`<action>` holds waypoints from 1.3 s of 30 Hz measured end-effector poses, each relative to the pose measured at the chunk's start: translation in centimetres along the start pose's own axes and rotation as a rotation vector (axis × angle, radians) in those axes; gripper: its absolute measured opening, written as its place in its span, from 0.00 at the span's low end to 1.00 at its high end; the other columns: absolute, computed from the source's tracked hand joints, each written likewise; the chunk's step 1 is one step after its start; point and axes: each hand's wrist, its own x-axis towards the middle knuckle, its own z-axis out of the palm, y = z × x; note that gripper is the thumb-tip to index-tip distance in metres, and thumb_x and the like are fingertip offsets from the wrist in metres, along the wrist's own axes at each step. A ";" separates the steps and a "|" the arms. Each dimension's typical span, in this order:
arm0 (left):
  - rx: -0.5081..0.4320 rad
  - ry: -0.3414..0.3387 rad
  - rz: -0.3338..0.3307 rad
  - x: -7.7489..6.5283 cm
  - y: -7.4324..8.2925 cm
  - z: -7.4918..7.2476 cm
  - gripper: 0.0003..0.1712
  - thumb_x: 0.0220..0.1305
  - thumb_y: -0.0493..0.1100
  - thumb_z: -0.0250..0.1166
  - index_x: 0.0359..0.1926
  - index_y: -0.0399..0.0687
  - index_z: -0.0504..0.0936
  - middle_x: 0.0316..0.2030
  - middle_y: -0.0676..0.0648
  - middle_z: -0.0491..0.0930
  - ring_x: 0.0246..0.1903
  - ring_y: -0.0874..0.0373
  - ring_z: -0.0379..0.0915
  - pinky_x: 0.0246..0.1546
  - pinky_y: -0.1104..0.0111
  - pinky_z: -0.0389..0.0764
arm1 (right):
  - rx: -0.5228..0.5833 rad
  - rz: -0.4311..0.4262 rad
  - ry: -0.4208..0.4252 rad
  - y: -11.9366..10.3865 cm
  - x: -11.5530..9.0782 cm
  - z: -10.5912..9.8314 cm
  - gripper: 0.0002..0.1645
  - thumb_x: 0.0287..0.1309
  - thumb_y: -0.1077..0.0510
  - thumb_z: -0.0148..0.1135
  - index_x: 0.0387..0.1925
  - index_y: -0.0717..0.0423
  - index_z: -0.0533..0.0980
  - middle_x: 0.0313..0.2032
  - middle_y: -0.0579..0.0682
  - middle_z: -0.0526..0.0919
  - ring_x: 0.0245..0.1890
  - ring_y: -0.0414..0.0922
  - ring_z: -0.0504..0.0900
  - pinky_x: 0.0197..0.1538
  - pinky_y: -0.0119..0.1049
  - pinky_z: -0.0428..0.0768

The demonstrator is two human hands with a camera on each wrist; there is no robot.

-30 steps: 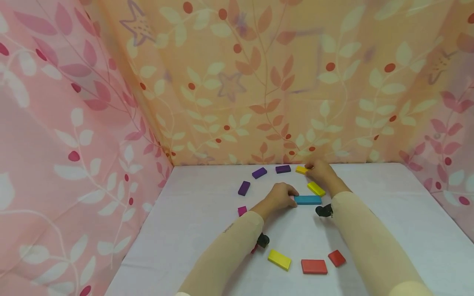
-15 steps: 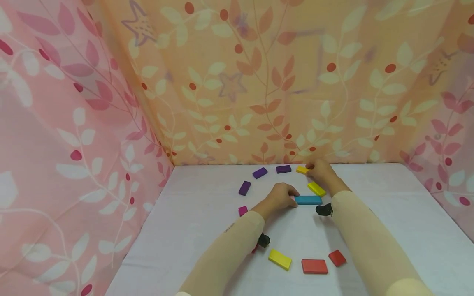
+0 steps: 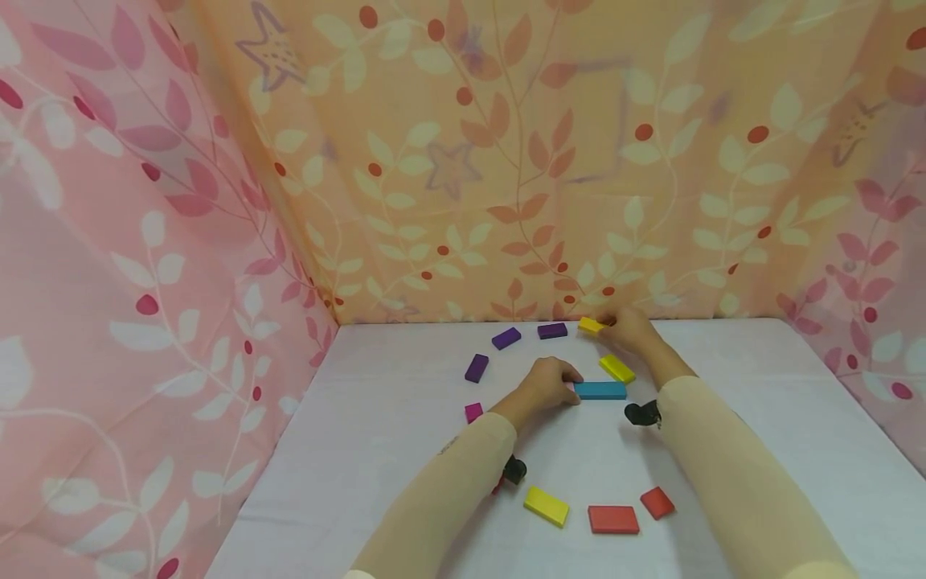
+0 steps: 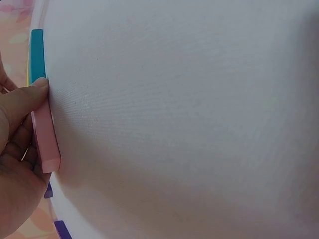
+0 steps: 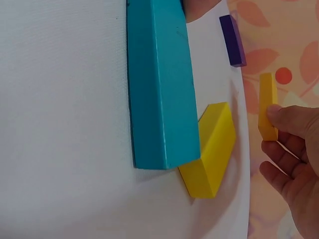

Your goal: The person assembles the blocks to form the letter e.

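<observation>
My left hand (image 3: pixel 546 384) pinches a pink block (image 4: pixel 46 134), its thumb lying where that block meets a teal block (image 3: pixel 602 391). The two sit end to end in the left wrist view; in the head view the fingers mostly cover the pink one. At the far edge of the table, my right hand (image 3: pixel 634 334) holds a yellow block (image 5: pixel 267 97) between thumb and fingers, raised a little off the cloth. A second yellow block (image 3: pixel 617 368) lies between that hand and the teal block.
Several purple blocks (image 3: pixel 506 338) and a magenta block (image 3: pixel 473 412) curve along the left. Nearer lie a yellow block (image 3: pixel 546 507), a red block (image 3: pixel 613 519) and a smaller red block (image 3: pixel 657 503). Another red piece is mostly behind the left sleeve. Patterned curtains (image 3: pixel 448 201) border the white table (image 3: pixel 347 482).
The right hand has lifted the yellow block slightly, and the right forearm has shifted a little to the right. The left hand and the blocks on the table stay put.
</observation>
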 end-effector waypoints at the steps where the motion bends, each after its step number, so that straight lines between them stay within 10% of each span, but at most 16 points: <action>1: 0.000 0.001 0.000 0.0 0.0 0.0 0.16 0.57 0.42 0.79 0.47 0.56 0.90 0.37 0.60 0.83 0.39 0.63 0.73 0.48 0.72 0.79 | 0.006 0.001 -0.004 -0.1 -0.1 -0.1 0.21 0.68 0.61 0.64 0.60 0.63 0.78 0.55 0.63 0.80 0.53 0.58 0.76 0.65 0.56 0.75; 39: 0.026 0.006 0.006 0.4 0.0 0.2 0.14 0.57 0.43 0.79 0.45 0.57 0.90 0.36 0.61 0.83 0.38 0.64 0.73 0.49 0.72 0.78 | 0.062 -0.051 -0.131 -0.5 -2.4 1.9 0.19 0.65 0.62 0.67 0.56 0.62 0.80 0.54 0.63 0.83 0.55 0.58 0.79 0.67 0.57 0.73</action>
